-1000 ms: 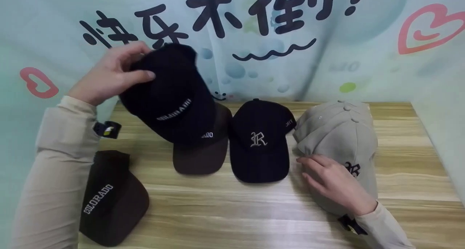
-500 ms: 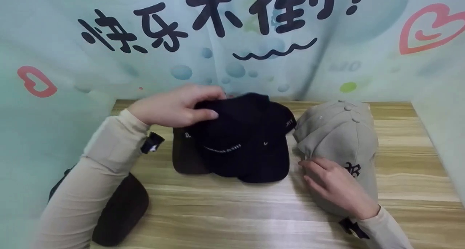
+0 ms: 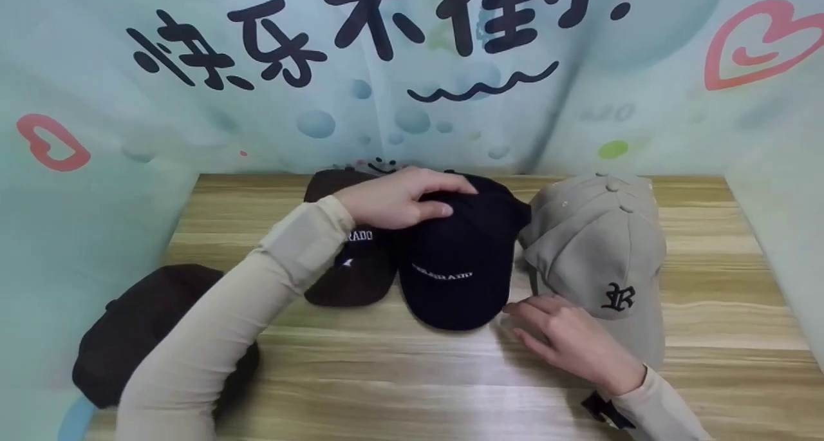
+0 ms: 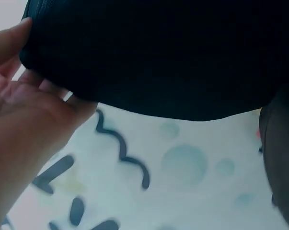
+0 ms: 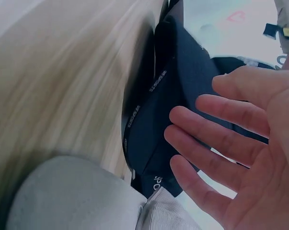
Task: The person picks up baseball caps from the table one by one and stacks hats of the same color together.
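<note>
My left hand point(image 3: 409, 199) holds a navy baseball cap point(image 3: 460, 241) by the crown, over the spot where the black cap with an R was. That cap is now mostly hidden. White COLORADO lettering runs across the navy cap's front. In the left wrist view, my thumb and fingers point(image 4: 31, 103) grip the edge of the dark cap point(image 4: 154, 57). My right hand point(image 3: 566, 341) is between the navy brim and a nested stack of beige caps point(image 3: 595, 241) with a black R. Its fingers are spread and relaxed in the right wrist view, in front of the dark caps point(image 5: 175, 81).
A dark brown cap point(image 3: 322, 283) with partly covered lettering lies just left of the navy one. Another brown cap point(image 3: 141, 328) sits at the table's left edge, partly behind my left sleeve. A printed cloth backdrop point(image 3: 257, 125) rises behind the wooden table point(image 3: 386, 389).
My left hand has carried the navy COLORADO cap rightward and down, from above the middle brown cap onto the R cap's place. My right hand has shifted slightly left toward the brim.
</note>
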`<state>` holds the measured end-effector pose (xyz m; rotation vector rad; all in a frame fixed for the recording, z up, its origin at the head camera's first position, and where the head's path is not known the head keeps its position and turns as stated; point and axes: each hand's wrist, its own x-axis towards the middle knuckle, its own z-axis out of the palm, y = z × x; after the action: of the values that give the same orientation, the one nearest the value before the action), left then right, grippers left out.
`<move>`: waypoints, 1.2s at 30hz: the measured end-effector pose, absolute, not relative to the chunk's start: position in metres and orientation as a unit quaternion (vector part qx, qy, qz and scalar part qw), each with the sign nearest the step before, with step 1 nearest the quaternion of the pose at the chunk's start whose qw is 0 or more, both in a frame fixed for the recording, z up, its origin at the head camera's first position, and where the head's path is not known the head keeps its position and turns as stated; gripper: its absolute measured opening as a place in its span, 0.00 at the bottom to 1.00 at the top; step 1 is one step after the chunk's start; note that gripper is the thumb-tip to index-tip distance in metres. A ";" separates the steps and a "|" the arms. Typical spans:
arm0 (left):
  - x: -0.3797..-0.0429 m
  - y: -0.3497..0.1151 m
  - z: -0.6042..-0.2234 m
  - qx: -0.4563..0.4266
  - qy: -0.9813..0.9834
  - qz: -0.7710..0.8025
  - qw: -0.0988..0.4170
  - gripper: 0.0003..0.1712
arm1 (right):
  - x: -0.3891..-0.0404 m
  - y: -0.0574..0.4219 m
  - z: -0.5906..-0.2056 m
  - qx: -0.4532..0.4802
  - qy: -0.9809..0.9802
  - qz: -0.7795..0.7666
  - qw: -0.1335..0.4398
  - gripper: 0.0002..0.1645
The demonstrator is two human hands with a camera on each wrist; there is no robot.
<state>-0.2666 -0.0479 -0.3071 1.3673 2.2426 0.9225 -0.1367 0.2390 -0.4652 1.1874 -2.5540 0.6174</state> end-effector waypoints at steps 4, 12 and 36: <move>-0.279 -0.029 -0.323 0.449 0.804 0.350 0.174 0.21 | -0.135 0.239 -0.466 0.405 -0.883 0.203 0.124 0.16; -0.291 -0.014 -0.356 0.370 0.865 0.321 0.112 0.22 | -0.133 0.237 -0.472 0.400 -0.887 0.203 0.111 0.17; -0.248 -0.021 -0.405 0.320 0.923 0.093 0.192 0.61 | -0.137 0.211 -0.475 0.378 -0.905 0.187 0.054 0.29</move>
<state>-0.2483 -0.0212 -0.4051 0.8992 2.5923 0.2608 -0.1372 0.2108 -0.4754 1.1473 -2.7500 0.5668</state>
